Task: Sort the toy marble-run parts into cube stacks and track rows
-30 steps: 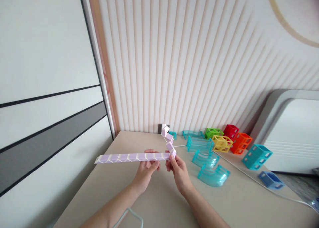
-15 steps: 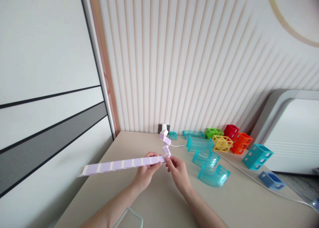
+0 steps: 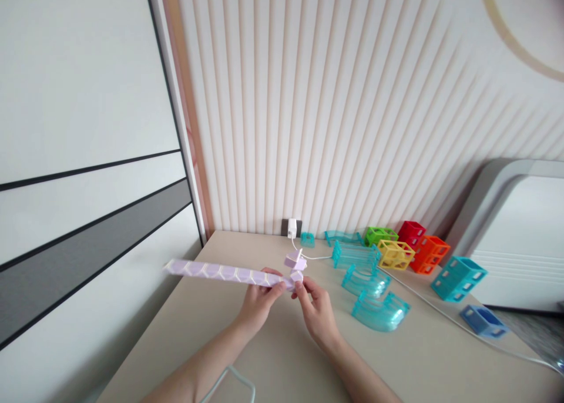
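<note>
A purple and white twisty snake puzzle (image 3: 220,272) is held between my two hands above the table. Its long straight run of wedges reaches out to the left, and a short bent part stands up at the right end. My left hand (image 3: 259,300) is closed around the straight part near the bend, thumb in front. With thumb and fingers, my right hand (image 3: 315,306) pinches the wedges at the bend. The hands are close together, and some fingers are hidden behind the puzzle.
Right of my hands lie clear teal track pieces (image 3: 379,311). Beyond them are open-sided blocks: yellow (image 3: 395,255), green (image 3: 381,236), red (image 3: 411,233), orange (image 3: 430,255), teal (image 3: 458,278) and blue (image 3: 483,321). A white cable (image 3: 434,300) runs across the table (image 3: 299,362) from a wall charger (image 3: 292,228).
The snake puzzle's straight part has swung upward at its left end and shows a different side. Its bent end is turned and sits lower, uncovering the wall charger.
</note>
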`<control>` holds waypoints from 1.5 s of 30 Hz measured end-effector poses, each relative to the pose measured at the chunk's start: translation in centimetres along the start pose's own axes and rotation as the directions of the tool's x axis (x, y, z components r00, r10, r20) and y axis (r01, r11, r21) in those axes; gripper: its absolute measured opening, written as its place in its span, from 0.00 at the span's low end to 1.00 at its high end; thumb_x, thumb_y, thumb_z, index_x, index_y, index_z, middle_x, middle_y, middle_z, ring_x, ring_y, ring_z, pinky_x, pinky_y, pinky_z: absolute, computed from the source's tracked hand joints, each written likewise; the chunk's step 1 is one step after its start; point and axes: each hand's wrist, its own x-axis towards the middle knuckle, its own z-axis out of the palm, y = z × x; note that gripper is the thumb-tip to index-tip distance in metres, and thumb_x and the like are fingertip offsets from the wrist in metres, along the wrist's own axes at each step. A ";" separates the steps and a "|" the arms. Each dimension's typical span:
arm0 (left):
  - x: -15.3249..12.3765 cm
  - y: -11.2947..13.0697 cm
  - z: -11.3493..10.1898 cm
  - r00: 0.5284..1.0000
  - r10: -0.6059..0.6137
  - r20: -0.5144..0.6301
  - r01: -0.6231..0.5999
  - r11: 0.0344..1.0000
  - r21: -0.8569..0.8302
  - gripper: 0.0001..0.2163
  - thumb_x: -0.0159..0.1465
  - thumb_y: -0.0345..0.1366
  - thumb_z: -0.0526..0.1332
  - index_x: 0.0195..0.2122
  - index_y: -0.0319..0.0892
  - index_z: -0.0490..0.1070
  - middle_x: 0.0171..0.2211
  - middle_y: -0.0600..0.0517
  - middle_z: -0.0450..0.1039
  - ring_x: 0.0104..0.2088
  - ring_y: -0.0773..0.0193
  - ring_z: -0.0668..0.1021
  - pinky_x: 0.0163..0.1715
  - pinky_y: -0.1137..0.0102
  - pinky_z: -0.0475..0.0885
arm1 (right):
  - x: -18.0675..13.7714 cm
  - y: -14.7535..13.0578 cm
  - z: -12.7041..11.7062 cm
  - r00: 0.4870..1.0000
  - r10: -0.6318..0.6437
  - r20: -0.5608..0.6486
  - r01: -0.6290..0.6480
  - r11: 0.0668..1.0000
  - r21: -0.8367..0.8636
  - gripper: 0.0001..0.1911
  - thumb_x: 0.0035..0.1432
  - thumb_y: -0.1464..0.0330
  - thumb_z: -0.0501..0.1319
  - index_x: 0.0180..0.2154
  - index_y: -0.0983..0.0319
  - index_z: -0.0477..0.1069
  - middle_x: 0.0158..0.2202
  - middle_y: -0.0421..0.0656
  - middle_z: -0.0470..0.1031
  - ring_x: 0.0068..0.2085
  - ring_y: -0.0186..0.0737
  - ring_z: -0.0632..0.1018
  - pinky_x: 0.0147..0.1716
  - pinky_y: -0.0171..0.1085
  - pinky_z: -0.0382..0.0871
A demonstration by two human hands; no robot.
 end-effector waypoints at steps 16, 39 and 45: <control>0.5 -0.3 -0.1 0.997 -0.045 -0.062 0.043 0.999 -0.033 0.16 0.58 0.47 0.69 0.35 0.41 0.70 0.19 0.61 0.60 0.20 0.72 0.62 0.19 0.76 0.56 | 0.2 0.1 -0.2 0.976 -0.220 -0.005 0.218 0.970 -0.110 0.10 0.68 0.62 0.56 0.44 0.60 0.71 0.36 0.44 0.74 0.36 0.40 0.73 0.37 0.36 0.67; 0.5 0.3 0.1 0.998 -0.063 0.013 0.064 0.992 -0.109 0.13 0.55 0.41 0.72 0.34 0.39 0.74 0.25 0.54 0.72 0.27 0.66 0.71 0.29 0.72 0.67 | 0.3 -0.9 -0.7 0.969 -0.244 -0.028 0.245 0.970 0.004 0.10 0.63 0.59 0.62 0.38 0.58 0.77 0.35 0.44 0.75 0.37 0.42 0.75 0.38 0.37 0.69; 0.6 1.0 -0.1 0.987 -0.153 0.049 0.161 0.951 -0.263 0.16 0.54 0.45 0.73 0.30 0.37 0.73 0.21 0.57 0.67 0.22 0.71 0.67 0.23 0.75 0.61 | 0.0 -0.6 -1.0 0.927 -0.365 0.088 0.364 0.931 0.027 0.10 0.63 0.62 0.61 0.44 0.56 0.76 0.42 0.48 0.78 0.43 0.46 0.79 0.43 0.40 0.71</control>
